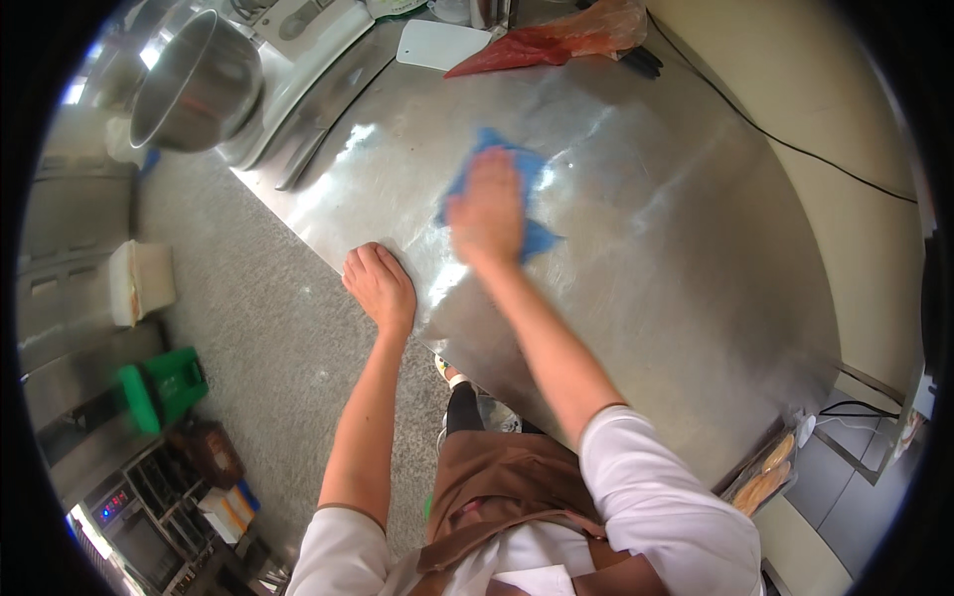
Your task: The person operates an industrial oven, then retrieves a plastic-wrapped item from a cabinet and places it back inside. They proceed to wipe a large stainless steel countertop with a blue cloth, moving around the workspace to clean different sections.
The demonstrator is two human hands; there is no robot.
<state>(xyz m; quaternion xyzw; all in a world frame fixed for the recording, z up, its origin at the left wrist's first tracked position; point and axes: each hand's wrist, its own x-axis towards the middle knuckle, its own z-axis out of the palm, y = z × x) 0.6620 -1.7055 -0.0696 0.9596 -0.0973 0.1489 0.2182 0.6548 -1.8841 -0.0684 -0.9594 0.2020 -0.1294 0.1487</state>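
My right hand (492, 205) lies palm down on a blue cloth (538, 237), pressing it against the stainless steel worktop (671, 268). Both hand and cloth are blurred by motion. The cloth's edges stick out above the fingers and on either side of the hand. At the worktop's near left edge rests my left hand (380, 287), its fingers curled close together. Its underside is hidden, so whether it grips the edge cannot be seen.
Along the worktop's far side lie a piping bag (548, 45) with red filling and a white plastic scraper (440, 45). At the left are a long-bladed metal tool (302, 160) and a steel bowl (197, 82). Packaged bread (760, 484) sits beyond the right corner.
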